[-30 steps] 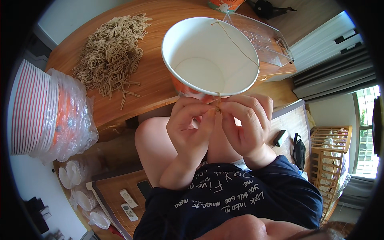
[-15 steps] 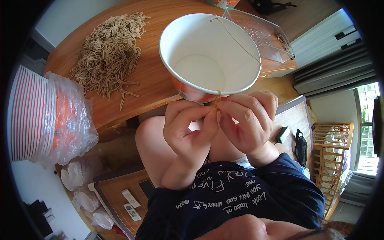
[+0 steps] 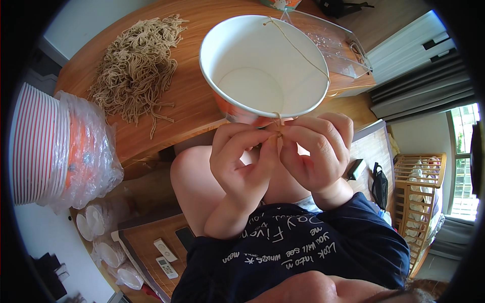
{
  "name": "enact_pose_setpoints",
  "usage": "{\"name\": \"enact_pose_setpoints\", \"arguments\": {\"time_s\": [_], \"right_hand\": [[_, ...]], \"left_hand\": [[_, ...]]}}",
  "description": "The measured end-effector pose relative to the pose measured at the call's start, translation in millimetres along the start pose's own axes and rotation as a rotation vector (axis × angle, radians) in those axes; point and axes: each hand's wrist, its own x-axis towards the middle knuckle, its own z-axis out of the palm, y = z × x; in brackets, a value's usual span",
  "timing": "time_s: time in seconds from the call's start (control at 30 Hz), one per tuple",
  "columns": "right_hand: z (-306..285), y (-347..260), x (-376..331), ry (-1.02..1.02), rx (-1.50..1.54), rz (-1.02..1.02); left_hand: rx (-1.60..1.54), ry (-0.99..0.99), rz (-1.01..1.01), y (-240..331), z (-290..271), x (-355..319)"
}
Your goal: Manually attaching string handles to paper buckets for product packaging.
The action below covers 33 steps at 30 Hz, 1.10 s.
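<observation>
A white paper bowl [image 3: 262, 65] with an orange outside is held up in front of me, over the table edge. A thin tan string [image 3: 298, 48] runs across its mouth from the far rim to the near rim. My left hand [image 3: 242, 156] and my right hand [image 3: 316, 151] meet just under the near rim. Both pinch the string's end [image 3: 278, 123] between thumb and fingertips, right against the bowl's wall.
A pile of tan strings [image 3: 136, 70] lies on the wooden table [image 3: 187, 96]. A stack of red-striped bowls in a plastic bag [image 3: 50, 146] lies at the left. A clear plastic tray [image 3: 328, 43] sits behind the bowl. Remote controls [image 3: 164, 257] lie on the floor below.
The bowl and both hands have stayed nearly in place, shifting slightly left and up. The fingers keep working the string at the near rim.
</observation>
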Motion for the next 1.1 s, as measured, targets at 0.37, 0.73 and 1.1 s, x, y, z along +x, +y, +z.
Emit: {"name": "enact_pose_setpoints", "arguments": {"time_s": [0.37,0.73,1.1], "right_hand": [[-1.6,-0.6,0.5,-0.025,0.020,0.030],[-7.6,-5.0,5.6,-0.078,0.025,0.029],[-2.8,3.0,-3.5,-0.012,-0.003,0.005]], "left_hand": [[-0.246,-0.058,-0.181,-1.5,-0.7,2.8],[-0.101,-0.030,-0.043,-1.1,-1.6,0.0],[0.084,0.004,0.061,1.6,-0.8,-1.1]]}}
